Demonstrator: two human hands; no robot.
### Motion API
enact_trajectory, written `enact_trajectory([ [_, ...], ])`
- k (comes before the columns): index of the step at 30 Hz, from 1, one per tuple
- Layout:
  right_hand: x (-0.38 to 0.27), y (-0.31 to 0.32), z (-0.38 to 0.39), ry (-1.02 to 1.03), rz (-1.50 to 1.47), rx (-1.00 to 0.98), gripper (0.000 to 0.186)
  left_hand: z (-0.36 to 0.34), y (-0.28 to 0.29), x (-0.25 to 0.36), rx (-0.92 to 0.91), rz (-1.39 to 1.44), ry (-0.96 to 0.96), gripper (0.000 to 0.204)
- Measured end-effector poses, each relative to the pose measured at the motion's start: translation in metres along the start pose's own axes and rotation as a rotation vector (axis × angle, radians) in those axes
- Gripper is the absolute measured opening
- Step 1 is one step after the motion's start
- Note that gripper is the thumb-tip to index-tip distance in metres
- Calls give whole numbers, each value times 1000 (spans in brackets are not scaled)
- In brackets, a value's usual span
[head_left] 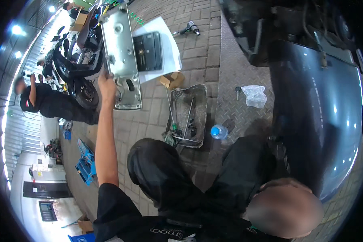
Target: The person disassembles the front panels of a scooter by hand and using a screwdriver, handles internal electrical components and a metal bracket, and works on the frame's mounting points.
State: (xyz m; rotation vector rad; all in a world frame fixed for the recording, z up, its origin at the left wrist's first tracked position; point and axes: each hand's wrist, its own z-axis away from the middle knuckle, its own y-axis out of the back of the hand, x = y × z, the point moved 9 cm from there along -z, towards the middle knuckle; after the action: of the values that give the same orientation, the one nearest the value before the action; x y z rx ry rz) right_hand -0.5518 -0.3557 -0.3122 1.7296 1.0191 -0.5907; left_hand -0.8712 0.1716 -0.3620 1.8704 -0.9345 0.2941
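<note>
At the end of my outstretched left arm, my left hand [107,85] is closed on the near left edge of a long silver metal panel [121,50]. The panel has raised bosses, round marks and a dark slot near its closer end. Right beside it, a black flat case [147,50] rests on a white sheet [171,54]. At the lower right a blurred rounded shape [285,211] fills the place near my right side. No fingers of my right hand can be made out there.
Before my knees lies a worn tray [203,109] with tools; a capped bottle [219,132] stands beside it. A dark vehicle panel [318,109] borders the right. A power tool [188,29], a blue toolbox [84,163], a motorcycle [70,68] and a co-worker [48,97] are around.
</note>
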Motion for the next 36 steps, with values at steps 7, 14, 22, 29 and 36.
enact_trajectory([
  [7,30,-61,-43,-243,88,16,50,-48,60,-2,70,41,45,37],
  [14,56,-136,-145,-378,349,-88,46,-11,80,-62,439,430,181,32],
  [22,243,-297,-250,-384,456,-428,37,9,81,-154,468,339,319,33],
  [29,384,-479,-162,-810,433,-199,44,-6,79,-207,420,222,293,26],
  [36,374,-514,-132,-1153,347,16,54,-5,71,-215,379,281,323,32],
])
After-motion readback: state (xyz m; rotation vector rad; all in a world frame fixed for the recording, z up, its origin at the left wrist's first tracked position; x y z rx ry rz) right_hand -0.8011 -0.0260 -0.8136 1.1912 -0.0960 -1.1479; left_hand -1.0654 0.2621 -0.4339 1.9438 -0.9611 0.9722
